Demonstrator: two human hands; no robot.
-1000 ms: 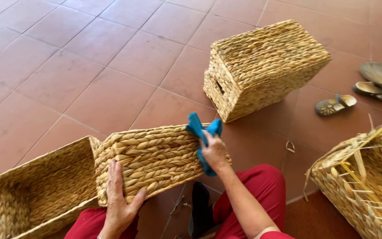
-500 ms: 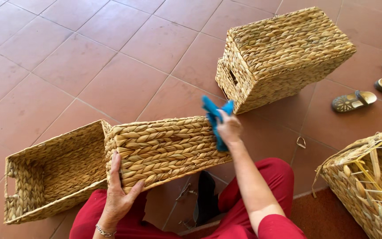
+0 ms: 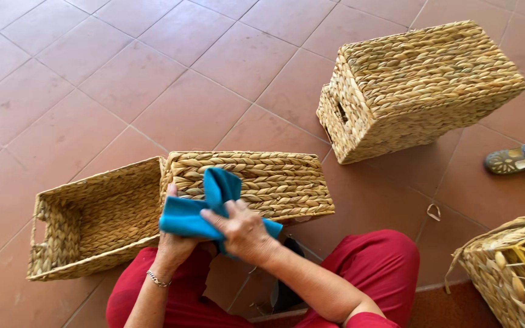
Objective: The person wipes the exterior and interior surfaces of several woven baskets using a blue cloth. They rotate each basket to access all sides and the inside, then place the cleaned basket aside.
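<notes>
Left hand (image 3: pixel 174 246): fingers clenched on the blue cloth (image 3: pixel 199 212), gripping from beneath.
Right hand (image 3: pixel 244 231): fingers pressed over the cloth's top, grasping it.
Blue cloth: folded, held against the side of the woven basket (image 3: pixel 250 182).
Woven basket: lay on its side on the tiled floor (image 3: pixel 92 79), before the red-trousered knees (image 3: pixel 372 261).
Second basket (image 3: pixel 414 85): stood overturned, well apart.

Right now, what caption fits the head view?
Both hands, left hand and right hand, hold a blue cloth against a woven basket on the tiled floor.
</notes>
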